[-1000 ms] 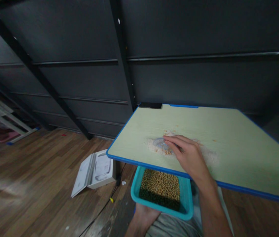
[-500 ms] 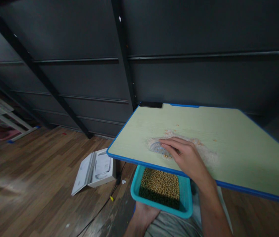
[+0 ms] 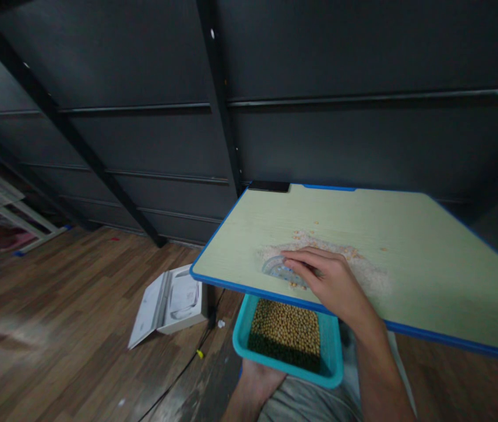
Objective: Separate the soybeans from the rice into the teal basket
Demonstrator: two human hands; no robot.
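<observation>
My right hand point(image 3: 325, 272) pinches a clear protractor point(image 3: 277, 267) against the pale table top point(image 3: 407, 228). Just below the protractor, towards the front edge, lie a few soybeans point(image 3: 295, 285). A patch of whitish powder point(image 3: 372, 275) with tan bits spreads behind and to the right of my hand. Under the table's front edge, my left hand point(image 3: 261, 375) grips a turquoise tray point(image 3: 290, 372) from below; its fingers are mostly hidden under it. Yellow soybeans point(image 3: 290, 322) fill much of the tray, with a shadow over their near part.
A dark phone-like slab point(image 3: 270, 186) lies at the table's far left corner. On the wooden floor to the left stands an opened white box point(image 3: 182, 299), with a black cable point(image 3: 182, 372) near it. A dark panelled wall point(image 3: 341, 140) rises behind the table.
My right hand has drawn the protractor slightly towards the table's front edge, and the few soybeans by it have shifted nearer that edge. The tray stays in nearly the same place.
</observation>
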